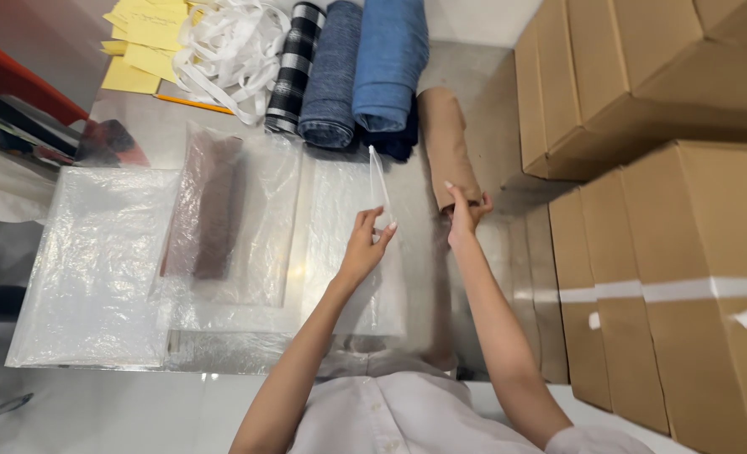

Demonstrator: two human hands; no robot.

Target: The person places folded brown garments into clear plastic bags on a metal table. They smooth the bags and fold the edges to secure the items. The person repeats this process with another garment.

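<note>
Far left: a stack of clear plastic bags (92, 269) lies flat, its near edge right at the table (150, 126) front, its left corner close to a dark object cut off by the frame.
Centre-left: a bagged brown cloth (213, 206) rests on more clear film; beyond it, yellow paper slips (142, 38) and a heap of white tape (226, 46), partly cut off at the top.
Left hand (365, 248): fingers pinched shut on the raised edge of a clear plastic bag (352, 244), lifting that flap upright above the table.
Back row: a checked roll, a grey-blue roll and a blue fabric roll (390, 63) touch side by side, tops out of frame.
Right hand (466, 210): closed around the near end of a tan fabric roll (447, 143), just right of the bag.
Open room: bare strip between the hands.
Right: cardboard boxes (667, 252) wall off that side.
Hard to tell: where one film layer ends.
</note>
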